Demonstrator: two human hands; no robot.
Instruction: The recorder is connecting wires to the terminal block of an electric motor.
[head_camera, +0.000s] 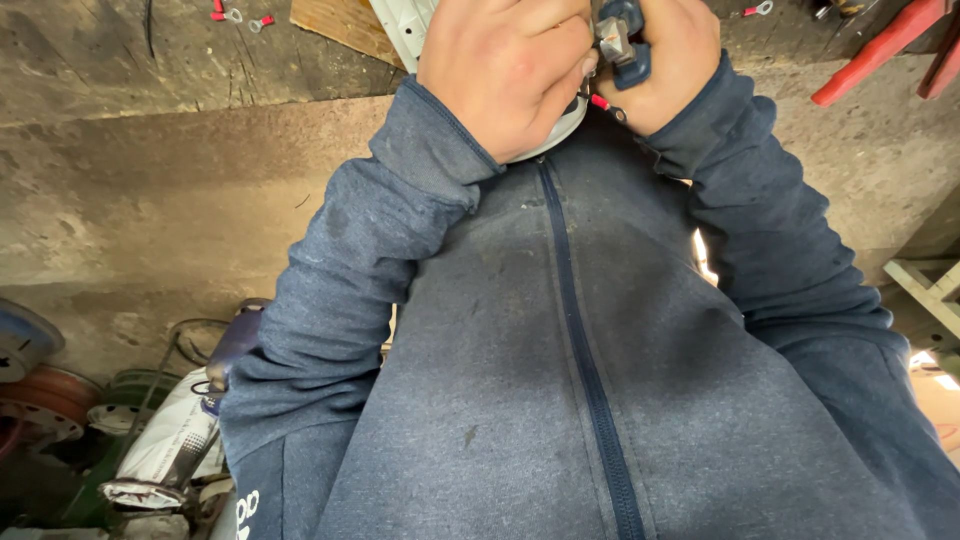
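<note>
My left hand (500, 75) is closed around a white cable or rounded white part (560, 135) at the edge of the workbench, right against my chest. Beside it my right hand (675, 65) grips a blue-handled crimping tool (622, 45) with a metal jaw. A small red terminal (600, 103) shows just below the jaw, between both hands. The two hands touch each other. My dark blue zipped jacket (560, 380) fills most of the head view and hides whatever lies below the hands.
A worn wooden workbench (180, 60) carries loose red ring terminals (245, 18), a plywood piece (335, 22) and a white panel (400, 20). Red tool handles (880, 50) lie at the top right. On the floor at the lower left are a white sack (165, 445), discs and cables.
</note>
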